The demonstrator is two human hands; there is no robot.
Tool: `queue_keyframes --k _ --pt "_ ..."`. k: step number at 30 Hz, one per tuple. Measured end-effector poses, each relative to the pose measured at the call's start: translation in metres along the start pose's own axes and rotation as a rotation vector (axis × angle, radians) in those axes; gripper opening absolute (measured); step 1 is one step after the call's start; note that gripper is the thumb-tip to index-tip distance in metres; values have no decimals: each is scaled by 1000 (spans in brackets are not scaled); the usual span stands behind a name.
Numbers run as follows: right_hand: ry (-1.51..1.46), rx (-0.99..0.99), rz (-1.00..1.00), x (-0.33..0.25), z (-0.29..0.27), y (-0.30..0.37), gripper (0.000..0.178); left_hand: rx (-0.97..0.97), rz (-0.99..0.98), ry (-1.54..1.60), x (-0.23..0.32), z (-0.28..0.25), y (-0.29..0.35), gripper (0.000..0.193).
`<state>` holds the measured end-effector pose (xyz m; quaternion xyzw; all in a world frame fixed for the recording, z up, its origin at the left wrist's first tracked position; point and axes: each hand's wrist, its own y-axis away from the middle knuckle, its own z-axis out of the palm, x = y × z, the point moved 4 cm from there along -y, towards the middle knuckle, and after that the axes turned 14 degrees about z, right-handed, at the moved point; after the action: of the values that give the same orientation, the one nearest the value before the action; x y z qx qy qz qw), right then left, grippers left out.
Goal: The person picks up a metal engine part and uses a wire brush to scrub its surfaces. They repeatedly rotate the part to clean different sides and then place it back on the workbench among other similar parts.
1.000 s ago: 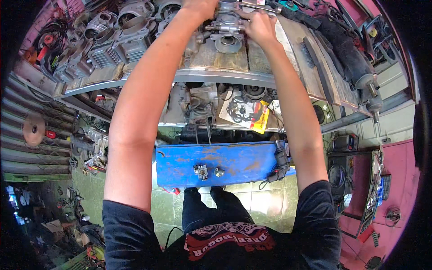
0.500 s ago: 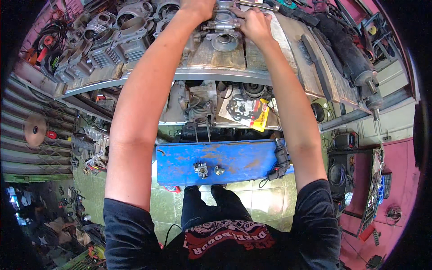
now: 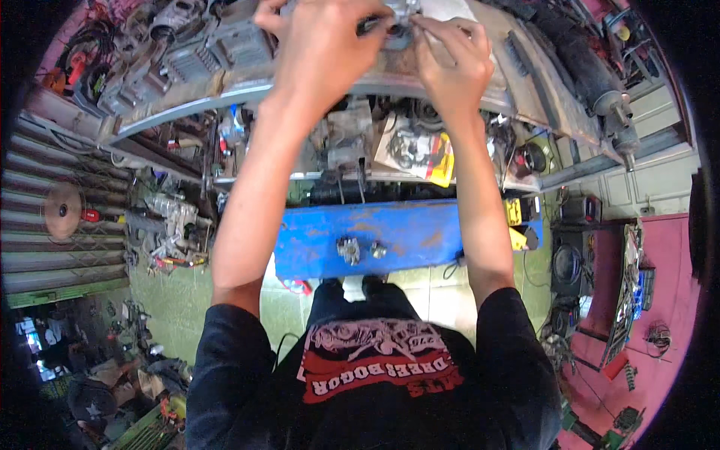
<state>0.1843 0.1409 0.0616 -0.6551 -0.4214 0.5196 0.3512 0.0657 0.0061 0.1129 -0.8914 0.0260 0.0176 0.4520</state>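
Over the front of the workbench point(image 3: 225, 97), both hands are brought together at a grey metal carburetor-like part point(image 3: 401, 36), mostly hidden by fingers and cut by the upper picture edge. My left hand point(image 3: 330, 45) is curled, with its thumb and forefinger closed at the part's left side. My right hand point(image 3: 454, 64) pinches at its right side, fingers bent toward the thumb. What exactly lies between the fingertips is blurred. Lower down, on a blue board point(image 3: 315, 229), are a small carburetor-like metal part point(image 3: 349, 250) and a smaller round metal piece point(image 3: 377, 249).
Several engine cylinder castings point(image 3: 244, 45) crowd the bench's left side. A wire brush point(image 3: 517, 56) and a dark exhaust muffler point(image 3: 577, 71) lie at the right. The shelf below bears a gasket package point(image 3: 420, 154). A fan point(image 3: 64, 211) stands far left.
Both hands have come back toward me and closer together at the metal part. The view has shifted, so the bench sits higher and yellow items appear beside my right forearm.
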Motion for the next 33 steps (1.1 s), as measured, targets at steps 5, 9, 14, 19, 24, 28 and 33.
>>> queue_keyframes --k 5,9,14,19,24,28,33 --pt "14 -282 170 -24 2 112 13 -132 -171 126 42 31 107 14" --pt "188 -663 442 -5 16 245 15 -378 -447 275 55 88 221 14" --pt "357 -1095 683 -5 18 407 26 -812 -669 338 89 145 372 23" --pt "554 -1343 784 -13 4 520 32 -1144 -662 372 136 176 495 45" --pt "675 -1400 814 -33 -16 584 46 -1175 -482 251 157 186 558 56" --pt "738 -1329 913 -42 -17 603 49 -1050 -445 246 151 189 583 54" --pt "780 -1316 959 -45 -14 626 38 -1009 -532 305 137 191 585 35"
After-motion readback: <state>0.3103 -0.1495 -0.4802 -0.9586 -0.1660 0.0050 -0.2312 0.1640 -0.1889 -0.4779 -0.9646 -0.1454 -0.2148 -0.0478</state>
